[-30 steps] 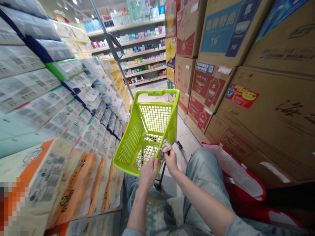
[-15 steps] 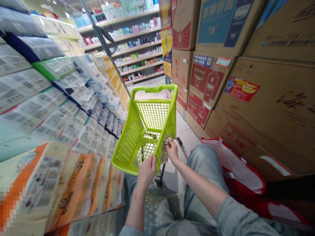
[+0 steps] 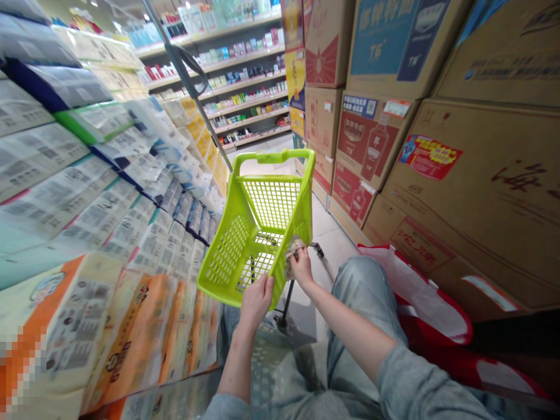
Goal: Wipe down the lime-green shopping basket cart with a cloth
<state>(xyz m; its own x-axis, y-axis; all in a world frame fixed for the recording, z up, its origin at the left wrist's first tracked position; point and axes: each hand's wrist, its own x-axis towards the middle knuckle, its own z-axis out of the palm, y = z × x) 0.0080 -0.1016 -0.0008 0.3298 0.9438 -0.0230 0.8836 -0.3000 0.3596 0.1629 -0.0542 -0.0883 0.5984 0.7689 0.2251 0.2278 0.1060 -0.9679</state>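
A lime-green shopping cart [image 3: 219, 265] with lattice walls stands before my knees, its basket holding nothing I can see. My left hand [image 3: 257, 297] grips the near rim of the cart, thumb on top and the other fingers out of sight. Against the outside of the cart's right wall, my right hand [image 3: 301, 265] presses a crumpled, patterned pale cloth [image 3: 293, 248], fingers closed round it. Part of the cloth hangs below the fingers. Under the basket, dark wheeled legs of the cart show.
Packs of paper tissue [image 3: 144, 332] are stacked high along the left. Cardboard cartons [image 3: 476, 192] form a wall on the right, with a red-and-white bag [image 3: 420, 286] by my right knee. A metal pole [image 3: 192, 87] rises behind the cart; stocked shelves [image 3: 245, 76] stand beyond.
My right hand and the cloth have shifted slightly left and nearer along the cart's wall. My left hand, with the basket, has moved a little to the left.
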